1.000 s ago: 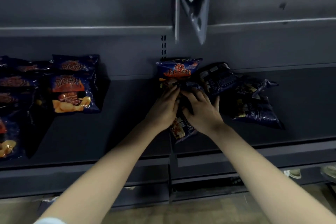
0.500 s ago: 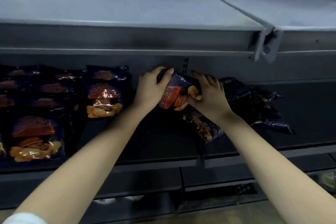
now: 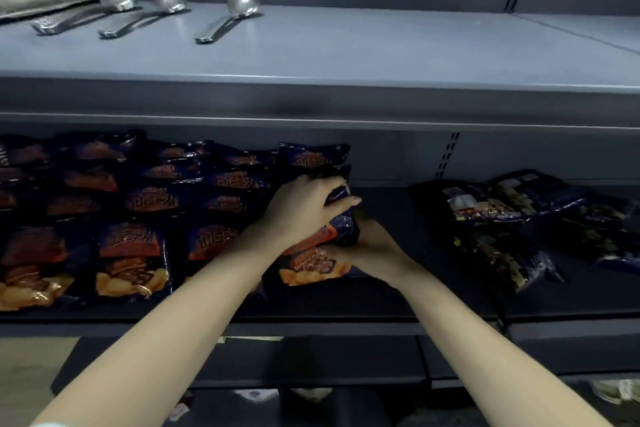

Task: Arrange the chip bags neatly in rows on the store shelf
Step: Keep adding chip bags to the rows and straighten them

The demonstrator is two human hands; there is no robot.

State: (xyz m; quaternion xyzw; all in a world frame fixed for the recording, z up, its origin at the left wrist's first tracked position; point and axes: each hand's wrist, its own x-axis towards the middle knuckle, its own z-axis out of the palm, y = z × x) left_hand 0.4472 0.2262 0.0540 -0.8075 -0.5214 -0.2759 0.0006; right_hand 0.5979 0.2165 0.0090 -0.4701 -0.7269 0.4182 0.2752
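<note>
Moved: since half a second ago, both hands have carried the dark blue foil chip bag with an orange label (image 3: 311, 267) leftward, away from the loose heap by the upright, to the right end of the stocked rows.
Left hand: the left hand (image 3: 304, 208) grips the bag's top edge, fingers curled over the crimped seam.
Right hand: the right hand (image 3: 375, 250) holds the bag's right side, thumb laid across its front; the other fingers are hidden behind the foil.
Bag: face-up, near the front of the dark grey metal store shelf (image 3: 391, 198), just beside the last front-row bag.
Done: rows of matching blue-and-orange chip bags (image 3: 131, 253) fill the shelf's left stretch, several deep and overlapped like tiles. Most of the job appears finished.
Left to do: a loose heap of dark foil bags (image 3: 502, 218) lies askew well apart on the right, some back-side up. Each seemingly needs turning and placing.
Above: three shiny steel ladles (image 3: 242, 7) lie on the pale grey upper shelf (image 3: 381, 55).
</note>
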